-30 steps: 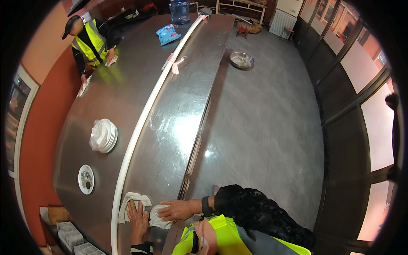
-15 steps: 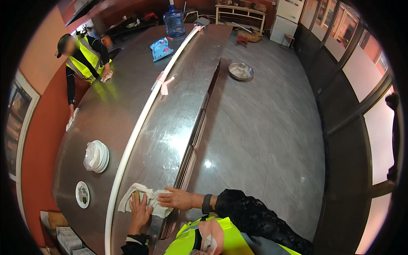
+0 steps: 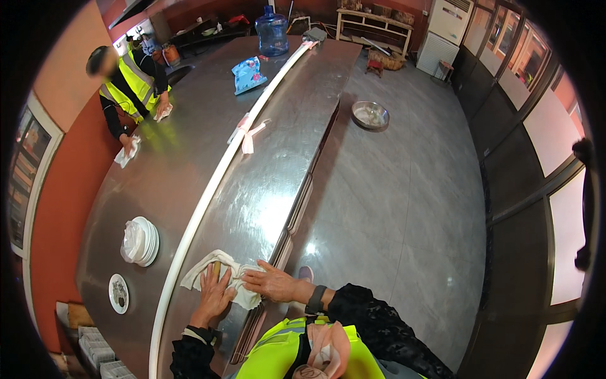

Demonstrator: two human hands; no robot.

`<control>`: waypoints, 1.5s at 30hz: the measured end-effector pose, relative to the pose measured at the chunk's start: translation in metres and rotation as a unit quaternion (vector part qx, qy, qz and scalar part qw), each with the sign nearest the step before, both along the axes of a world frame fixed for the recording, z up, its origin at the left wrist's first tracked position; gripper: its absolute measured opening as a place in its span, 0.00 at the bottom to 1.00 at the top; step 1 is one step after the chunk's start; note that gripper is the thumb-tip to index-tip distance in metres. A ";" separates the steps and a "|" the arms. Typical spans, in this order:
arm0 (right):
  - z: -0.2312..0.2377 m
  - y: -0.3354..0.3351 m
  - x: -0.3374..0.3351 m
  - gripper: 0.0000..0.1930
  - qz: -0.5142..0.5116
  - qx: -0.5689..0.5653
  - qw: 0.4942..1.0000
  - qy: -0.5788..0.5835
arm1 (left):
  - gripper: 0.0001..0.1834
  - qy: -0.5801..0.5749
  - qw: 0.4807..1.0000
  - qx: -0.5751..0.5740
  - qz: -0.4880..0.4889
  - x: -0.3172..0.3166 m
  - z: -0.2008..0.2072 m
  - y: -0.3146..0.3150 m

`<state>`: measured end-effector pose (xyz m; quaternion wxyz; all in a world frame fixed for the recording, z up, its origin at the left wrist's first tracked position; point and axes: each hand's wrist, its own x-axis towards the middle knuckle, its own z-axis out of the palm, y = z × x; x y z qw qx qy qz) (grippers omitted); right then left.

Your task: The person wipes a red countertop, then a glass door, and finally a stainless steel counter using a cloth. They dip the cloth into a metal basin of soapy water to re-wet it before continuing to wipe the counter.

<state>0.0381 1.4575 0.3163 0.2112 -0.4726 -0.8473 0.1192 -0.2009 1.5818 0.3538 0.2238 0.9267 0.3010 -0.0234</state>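
Observation:
A crumpled white cloth (image 3: 218, 258) lies on the metal tabletop (image 3: 247, 203) near its right edge. My left hand (image 3: 216, 295) rests flat on the cloth with fingers spread, and a yellowish covering shows on one finger. Beside it, my right hand (image 3: 273, 283) lies flat across the cloth's right part, close to the table edge, fingers stretched out. Both hands press from above rather than gripping. A long white pipe (image 3: 201, 213) runs along the table to the left of my hands, with a pink ribbon (image 3: 249, 136) tied around it.
Left of the pipe are stacked white plates (image 3: 149, 242) with a plastic bag and a small dish (image 3: 118, 294). Farther off stand a blue bag (image 3: 248, 76) and a water jug (image 3: 272, 35). A co-worker (image 3: 129, 82) leans over the far left edge with two cloths. A metal basin (image 3: 370, 116) sits on the floor.
My hands and the cloth have slid a little forward along the tabletop. The co-worker's nearer hand has moved its cloth away from me and inward. The whole view has shifted slightly.

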 end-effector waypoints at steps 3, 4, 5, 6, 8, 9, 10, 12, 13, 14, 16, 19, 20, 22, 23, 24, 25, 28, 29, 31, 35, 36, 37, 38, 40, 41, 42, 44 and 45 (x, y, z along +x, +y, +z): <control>0.000 0.017 0.025 0.25 -0.017 0.040 0.999 0.020 | 0.35 0.012 1.000 0.000 -0.009 0.026 -0.001 0.018; -0.001 0.022 0.034 0.25 -0.017 0.042 0.999 0.017 | 0.35 0.012 1.000 -0.002 -0.011 0.035 -0.001 0.022; -0.001 0.027 0.043 0.24 -0.019 0.046 0.999 0.010 | 0.35 0.014 1.000 -0.004 -0.013 0.043 -0.001 0.027; -0.002 0.031 0.051 0.24 -0.014 0.044 0.999 0.018 | 0.35 0.015 1.000 -0.002 -0.020 0.052 -0.001 0.032; -0.002 0.040 0.066 0.24 -0.006 0.045 0.999 0.024 | 0.35 0.019 0.999 0.002 -0.033 0.067 0.000 0.041; -0.002 0.046 0.073 0.24 0.000 0.039 0.999 0.025 | 0.34 0.023 0.999 -0.001 -0.037 0.075 0.001 0.046; -0.002 0.052 0.079 0.24 0.005 0.038 0.999 0.023 | 0.34 0.027 0.999 -0.001 -0.042 0.081 0.002 0.052; -0.001 0.063 0.096 0.25 0.014 0.024 1.000 0.014 | 0.34 0.034 0.998 -0.006 -0.048 0.095 0.004 0.060; -0.002 0.067 0.104 0.26 0.018 0.013 1.000 0.007 | 0.34 0.031 0.998 -0.010 -0.050 0.102 0.003 0.064; -0.001 0.072 0.113 0.27 0.024 -0.010 1.000 -0.011 | 0.34 0.028 0.998 -0.014 -0.051 0.108 0.004 0.067; 0.000 0.078 0.132 0.30 0.024 -0.046 0.998 -0.019 | 0.33 0.027 0.998 -0.016 -0.053 0.122 0.005 0.075; -0.001 0.088 0.155 0.33 0.017 -0.054 0.998 -0.013 | 0.32 0.024 0.998 -0.020 -0.056 0.139 0.006 0.085; -0.002 0.090 0.161 0.33 0.014 -0.046 0.999 -0.006 | 0.32 0.025 0.998 -0.022 -0.059 0.145 0.006 0.087; -0.004 0.093 0.172 0.34 0.013 -0.044 0.999 -0.006 | 0.32 0.022 0.997 -0.020 -0.065 0.159 0.002 0.094; -0.004 0.096 0.178 0.34 0.016 -0.066 0.997 -0.023 | 0.32 0.024 0.997 -0.023 -0.063 0.165 0.003 0.097; -0.005 0.098 0.183 0.34 0.014 -0.042 0.999 -0.012 | 0.32 0.023 0.997 -0.024 -0.064 0.170 0.002 0.102; -0.005 0.098 0.190 0.34 0.017 -0.047 0.999 -0.017 | 0.32 0.018 0.998 -0.027 -0.062 0.175 0.002 0.104; -0.007 0.101 0.210 0.34 0.018 -0.068 0.997 -0.022 | 0.32 0.008 0.998 -0.024 -0.060 0.191 -0.001 0.107; -0.007 0.102 0.218 0.33 0.017 -0.076 0.997 -0.023 | 0.32 0.011 0.998 -0.021 -0.058 0.196 -0.002 0.107; -0.010 0.108 0.233 0.32 0.008 -0.068 0.997 -0.026 | 0.32 0.014 0.998 -0.014 -0.053 0.207 -0.003 0.110; -0.011 0.117 0.267 0.30 0.005 -0.065 0.997 -0.029 | 0.33 0.010 0.999 -0.019 -0.037 0.235 -0.005 0.111; -0.011 0.119 0.276 0.30 0.006 -0.060 0.998 -0.029 | 0.33 0.009 0.999 -0.014 -0.035 0.245 -0.006 0.111; -0.011 0.121 0.285 0.30 0.006 -0.054 0.998 -0.028 | 0.33 0.008 0.999 -0.009 -0.035 0.254 -0.007 0.112; -0.010 0.126 0.295 0.30 0.004 -0.045 0.999 -0.027 | 0.34 0.011 0.999 -0.007 -0.033 0.265 -0.006 0.114; -0.010 0.129 0.314 0.29 -0.002 -0.044 0.999 -0.014 | 0.34 0.018 0.999 -0.009 -0.031 0.285 -0.005 0.116; -0.009 0.130 0.325 0.28 -0.005 -0.045 0.999 -0.014 | 0.34 0.020 0.999 -0.004 -0.030 0.297 -0.005 0.118; -0.009 0.131 0.336 0.28 -0.009 -0.035 0.999 -0.003 | 0.34 0.021 0.999 0.000 -0.029 0.309 -0.005 0.120; -0.009 0.136 0.355 0.27 -0.013 -0.038 0.999 -0.007 | 0.34 0.020 1.000 -0.004 -0.021 0.330 -0.003 0.120; -0.008 0.136 0.365 0.27 -0.021 -0.017 1.000 0.001 | 0.34 0.018 1.000 -0.010 -0.015 0.341 -0.001 0.121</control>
